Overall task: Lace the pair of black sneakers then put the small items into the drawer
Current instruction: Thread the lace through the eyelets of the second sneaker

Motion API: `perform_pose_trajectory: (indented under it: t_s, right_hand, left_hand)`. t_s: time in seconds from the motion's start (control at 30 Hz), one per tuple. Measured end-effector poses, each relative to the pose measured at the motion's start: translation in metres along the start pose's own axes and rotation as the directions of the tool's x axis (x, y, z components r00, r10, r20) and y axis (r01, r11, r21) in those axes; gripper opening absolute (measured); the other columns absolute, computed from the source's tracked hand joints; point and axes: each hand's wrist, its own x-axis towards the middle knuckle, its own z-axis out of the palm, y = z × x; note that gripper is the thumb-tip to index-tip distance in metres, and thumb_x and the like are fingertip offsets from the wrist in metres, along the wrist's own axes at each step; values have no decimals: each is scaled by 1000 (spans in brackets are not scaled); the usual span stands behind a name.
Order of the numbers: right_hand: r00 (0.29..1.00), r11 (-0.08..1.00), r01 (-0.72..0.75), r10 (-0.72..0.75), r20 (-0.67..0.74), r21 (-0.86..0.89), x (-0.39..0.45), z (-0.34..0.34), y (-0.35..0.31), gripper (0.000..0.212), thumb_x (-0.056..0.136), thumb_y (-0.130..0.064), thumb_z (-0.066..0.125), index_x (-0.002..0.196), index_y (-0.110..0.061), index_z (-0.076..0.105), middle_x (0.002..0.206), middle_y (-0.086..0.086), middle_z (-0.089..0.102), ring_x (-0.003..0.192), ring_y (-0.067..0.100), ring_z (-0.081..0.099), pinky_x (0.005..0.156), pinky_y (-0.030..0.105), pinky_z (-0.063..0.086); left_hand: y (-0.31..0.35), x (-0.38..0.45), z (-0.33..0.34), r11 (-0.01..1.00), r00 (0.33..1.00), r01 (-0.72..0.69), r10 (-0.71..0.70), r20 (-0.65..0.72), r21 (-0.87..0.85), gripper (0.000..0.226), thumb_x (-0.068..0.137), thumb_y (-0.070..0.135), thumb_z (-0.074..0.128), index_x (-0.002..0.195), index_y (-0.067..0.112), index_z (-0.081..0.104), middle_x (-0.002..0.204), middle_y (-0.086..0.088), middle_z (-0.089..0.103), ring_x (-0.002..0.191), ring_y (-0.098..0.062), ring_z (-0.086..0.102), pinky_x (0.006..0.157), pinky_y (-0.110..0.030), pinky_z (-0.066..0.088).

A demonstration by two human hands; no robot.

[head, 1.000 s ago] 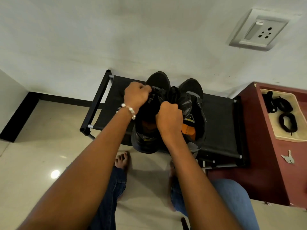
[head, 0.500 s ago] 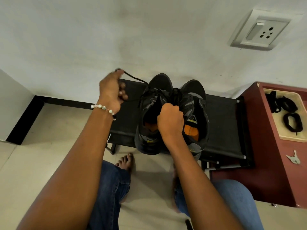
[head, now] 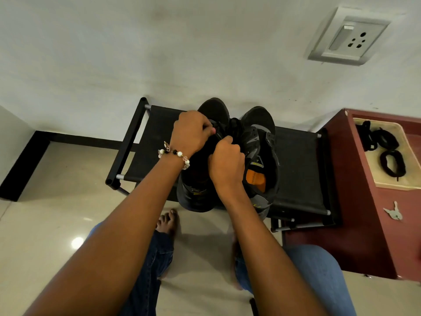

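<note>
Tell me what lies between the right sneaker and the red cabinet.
Head view: only bare black fabric of the shoe rack lies between the right sneaker and the red cabinet.

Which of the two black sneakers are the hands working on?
The left sneaker: both the left hand and right hand are over it. The right sneaker sits untouched, orange insole showing.
</note>
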Motion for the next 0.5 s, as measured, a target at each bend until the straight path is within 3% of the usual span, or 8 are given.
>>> perform_pose_trajectory:
  t_s: [0.17,0.33,0.5]
  right_hand:
    - [999,994,-33,36,-25,107,1,1,-2,34,96,-10,47,127,1,40,109,22,61,96,40,62,73,42,50]
    - [996,979,-74,83,-42,191,4,1,2,28,94,-8,48,120,0,44,103,19,63,93,37,62,69,39,44]
    - [998,982,-42,51,-45,184,3,1,3,22,93,-7,48,115,-1,46,100,18,62,89,37,62,68,41,47]
  left_hand:
    - [5,-1,3,998,1000,-8,10,-25,62,19,89,18,64,104,12,74,108,-10,69,104,-28,61,87,-38,50]
    - [7,-5,18,980,994,38,-16,-111,196,14,89,17,63,103,14,65,106,-7,59,94,-27,58,66,-31,39]
    - [10,-1,25,962,984,88,-44,-170,259,7,91,19,59,94,13,63,96,-6,60,80,-25,57,60,-30,35]
